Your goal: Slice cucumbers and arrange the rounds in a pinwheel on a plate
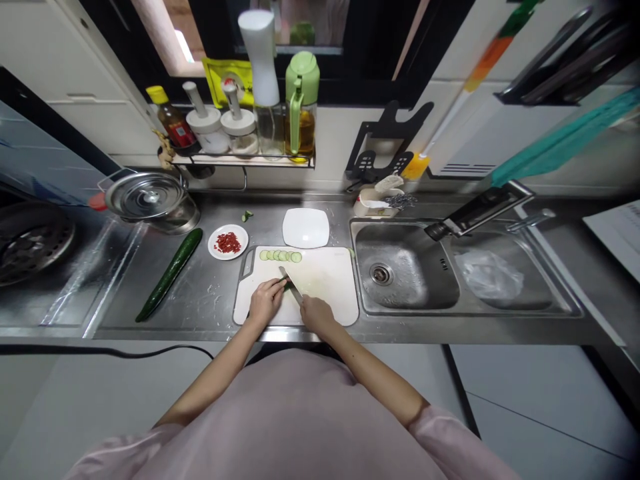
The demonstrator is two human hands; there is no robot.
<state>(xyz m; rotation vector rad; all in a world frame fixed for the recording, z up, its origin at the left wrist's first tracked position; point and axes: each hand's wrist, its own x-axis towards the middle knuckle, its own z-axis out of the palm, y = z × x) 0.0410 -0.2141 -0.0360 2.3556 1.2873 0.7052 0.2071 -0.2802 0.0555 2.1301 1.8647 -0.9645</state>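
Note:
On a white cutting board [325, 273], my right hand [316, 315] is closed round the handle of a knife [292, 285], whose blade slants away to the left. My left hand [267, 301] is closed over a piece of cucumber [287, 284], mostly hidden under the fingers; its dark green end shows against the blade. A row of several thin cucumber slices [281, 256] lies along the far side of the board. Just behind the board is a white square plate [306, 227]. A whole cucumber [170, 275] rests on the steel counter to the left.
A small plate of chopped red pieces [228, 242] sits left of the board, with green scraps [247, 216] behind. A lidded steel pot [154, 200] stands farther left. To the right is a double sink [407, 267] with a plastic bag [490, 275]. A condiment rack [245, 161] hangs behind.

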